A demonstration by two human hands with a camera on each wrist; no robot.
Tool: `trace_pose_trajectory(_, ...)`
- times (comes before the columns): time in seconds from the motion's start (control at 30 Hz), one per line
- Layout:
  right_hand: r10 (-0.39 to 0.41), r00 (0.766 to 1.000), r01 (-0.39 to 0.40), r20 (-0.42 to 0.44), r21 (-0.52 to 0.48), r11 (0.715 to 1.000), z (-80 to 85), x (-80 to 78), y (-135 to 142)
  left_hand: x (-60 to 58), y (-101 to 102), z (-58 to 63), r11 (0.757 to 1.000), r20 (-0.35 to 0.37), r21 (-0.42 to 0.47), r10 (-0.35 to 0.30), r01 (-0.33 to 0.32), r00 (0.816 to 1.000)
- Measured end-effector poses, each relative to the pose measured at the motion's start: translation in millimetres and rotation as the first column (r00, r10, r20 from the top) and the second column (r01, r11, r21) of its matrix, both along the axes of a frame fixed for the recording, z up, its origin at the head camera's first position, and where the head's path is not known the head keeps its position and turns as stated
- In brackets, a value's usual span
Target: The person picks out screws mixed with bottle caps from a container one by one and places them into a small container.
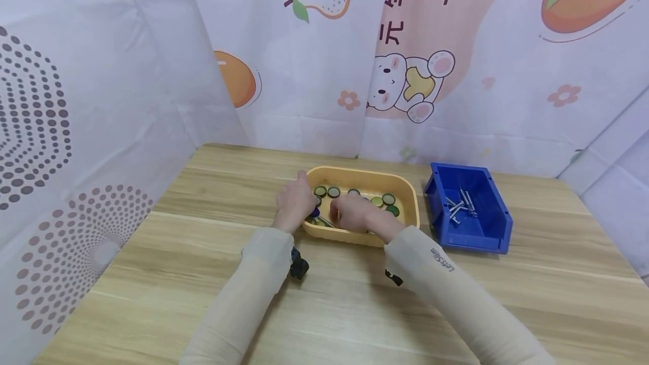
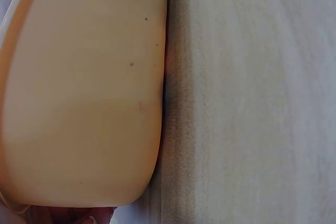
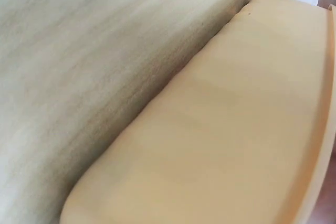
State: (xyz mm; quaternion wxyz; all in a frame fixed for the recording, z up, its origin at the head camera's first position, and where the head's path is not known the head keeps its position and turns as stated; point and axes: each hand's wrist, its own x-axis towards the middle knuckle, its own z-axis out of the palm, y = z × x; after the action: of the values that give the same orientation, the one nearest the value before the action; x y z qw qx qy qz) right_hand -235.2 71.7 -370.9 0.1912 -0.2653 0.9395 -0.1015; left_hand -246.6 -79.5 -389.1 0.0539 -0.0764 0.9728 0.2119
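Note:
In the head view a shallow yellow-orange plastic bin (image 1: 410,207) stands on the wooden table, holding several crimped bottle caps (image 1: 388,199) in green, yellow and silver. My left hand (image 1: 295,203) grips the bin's left end, thumb over the rim and fingers round the outside wall (image 2: 84,103). Down into the bin reaches my right hand (image 1: 357,213), its fingers bent low among the caps; I cannot tell whether they pinch anything. A metal bolt (image 1: 326,222) lies between the hands, beside a dark blue cap (image 1: 315,212). The right wrist view mostly shows the bin's outer side (image 3: 210,114).
Right of the bin stands a blue open-front parts box (image 1: 476,235) with several silver bolts (image 1: 458,207) inside. A printed white curtain (image 1: 304,72) hangs behind the wooden table (image 1: 345,303). Each forearm wears a beige sleeve (image 1: 243,297) with a dark wrist camera.

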Motion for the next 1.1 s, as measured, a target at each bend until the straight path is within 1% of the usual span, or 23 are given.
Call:
trace_pose_trajectory(0.1, 0.015, 1.0, -0.016, 0.002, 0.02, 1.0, -1.2, -1.7, 0.6, -0.1, -0.3, -0.7, 1.0, -0.003, -0.009, -0.003, 0.003, 1.0)
trace_pose_trajectory(0.33, 0.0, 1.0, -0.002, 0.029, 0.047, 0.999, -3.5, -2.6, 2.4, 0.0, -0.6, -1.2, 1.0, -0.002, -0.015, -0.006, 0.006, 1.0)
trace_pose_trajectory(0.5, 0.016, 1.0, -0.017, 0.022, 0.064, 0.998, -7.2, -4.3, 4.1, -0.1, -0.2, -1.0, 1.0, 0.007, -0.015, -0.01, 0.011, 1.0)
trace_pose_trajectory(0.6, 0.023, 0.999, -0.024, 0.035, 0.041, 0.999, -9.8, -5.9, 6.4, -0.1, 0.0, -1.1, 1.0, 0.009, -0.014, -0.01, 0.01, 1.0)
trace_pose_trajectory(0.73, 0.005, 0.997, -0.003, 0.073, -0.019, 1.0, -10.6, -6.3, 9.6, -0.2, 0.4, -1.3, 1.0, 0.008, -0.018, -0.006, 0.006, 1.0)
trace_pose_trajectory(0.87, 0.003, 0.996, 0.002, 0.085, -0.064, 0.998, -10.4, -5.9, 11.7, -0.3, 0.8, -1.0, 1.0, 0.008, -0.023, -0.003, 0.004, 1.0)
trace_pose_trajectory(1.0, 0.03, 0.997, -0.024, 0.065, -0.084, 0.996, -11.9, -7.3, 13.5, -0.2, 1.0, -0.8, 1.0, 0.008, -0.025, -0.003, 0.003, 1.0)
trace_pose_trajectory(1.1, 0.068, 0.998, -0.068, 0.003, -0.061, 0.996, -10.6, -7.7, 13.9, -0.5, 0.6, -1.5, 1.0, 0.007, -0.02, -0.002, 0.002, 1.0)
